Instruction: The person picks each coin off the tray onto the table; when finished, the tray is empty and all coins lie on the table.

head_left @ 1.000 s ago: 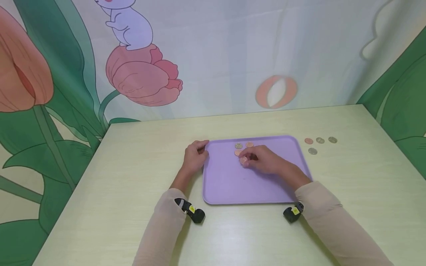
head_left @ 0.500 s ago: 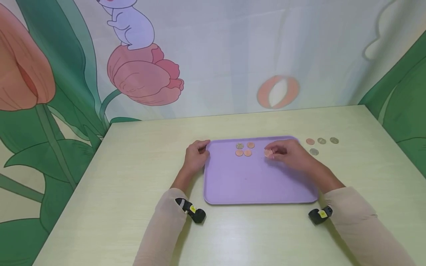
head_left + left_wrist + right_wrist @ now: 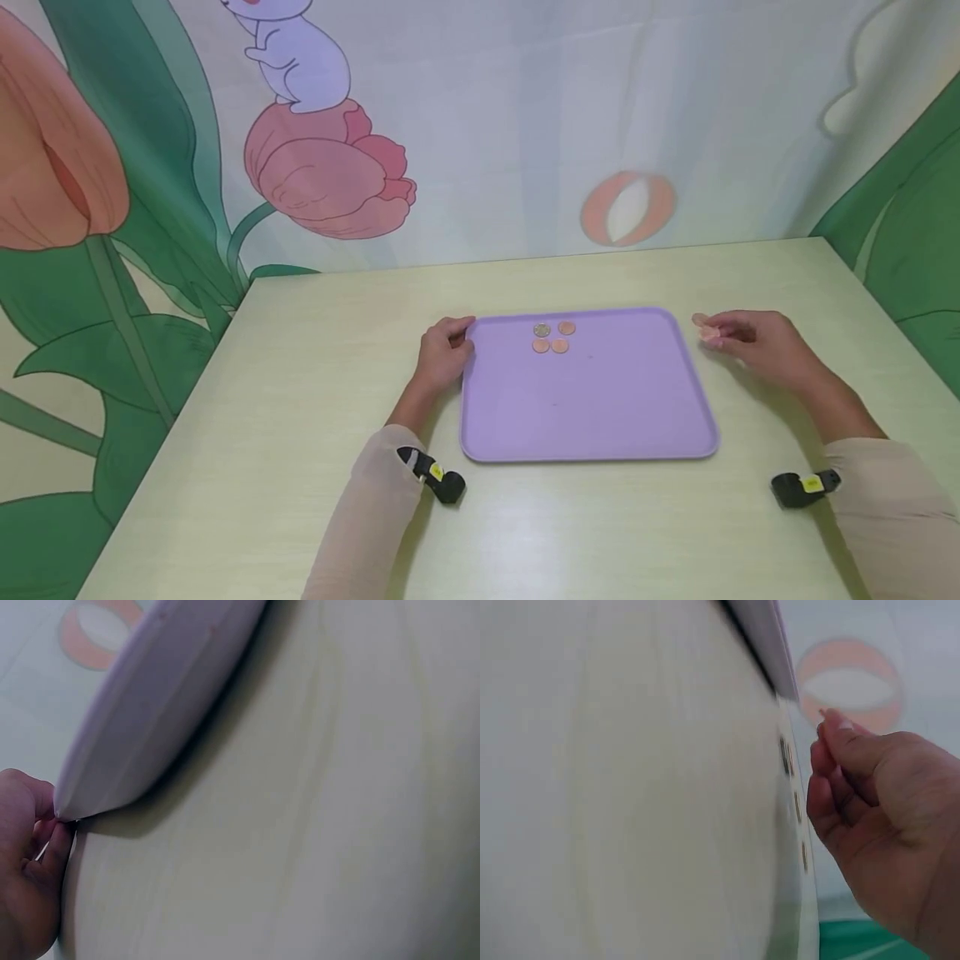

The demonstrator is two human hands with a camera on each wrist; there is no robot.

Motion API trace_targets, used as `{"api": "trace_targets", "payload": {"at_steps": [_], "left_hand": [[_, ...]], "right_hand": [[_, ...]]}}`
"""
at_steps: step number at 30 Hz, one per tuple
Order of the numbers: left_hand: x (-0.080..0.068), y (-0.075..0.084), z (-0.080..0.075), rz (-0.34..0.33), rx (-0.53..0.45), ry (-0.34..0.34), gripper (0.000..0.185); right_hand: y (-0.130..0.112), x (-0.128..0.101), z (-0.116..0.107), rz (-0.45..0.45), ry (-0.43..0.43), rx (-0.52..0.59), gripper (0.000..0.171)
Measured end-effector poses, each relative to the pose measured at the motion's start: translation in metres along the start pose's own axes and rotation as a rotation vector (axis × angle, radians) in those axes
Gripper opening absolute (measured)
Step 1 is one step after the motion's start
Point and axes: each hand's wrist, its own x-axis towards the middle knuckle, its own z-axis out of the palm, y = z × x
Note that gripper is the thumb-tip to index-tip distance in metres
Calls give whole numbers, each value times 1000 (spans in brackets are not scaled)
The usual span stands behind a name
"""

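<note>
Pinches copper coin [image 3: 708,333] in right hand [image 3: 765,344]; grips tray [image 3: 592,408], between hands, with left hand [image 3: 443,353]; wears unreadable yellow labels [image 3: 812,483].

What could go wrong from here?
The coin in the right hand is pinched only at the fingertips, so it might slip onto the table.
In the head view those fingertips appear right by a loose copper coin, which they could knock.
The left hand holds the purple tray at its edge; a jolt could shift the four coins lying flat on it.
</note>
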Motion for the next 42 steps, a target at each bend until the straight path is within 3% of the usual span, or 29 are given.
{"api": "trace_targets", "payload": {"at_steps": [5,10,42], "left_hand": [[1,1,0,0,6,-3,44],[2,1,0,8,23,-2,44],[1,-4,1,-7,16,0,45]], "right_hand": [[27,-6,-13,24,29,-107,35],[40,-6,-16,43,26,-150,34],[43,-6,-13,68,7,-145,38]]}}
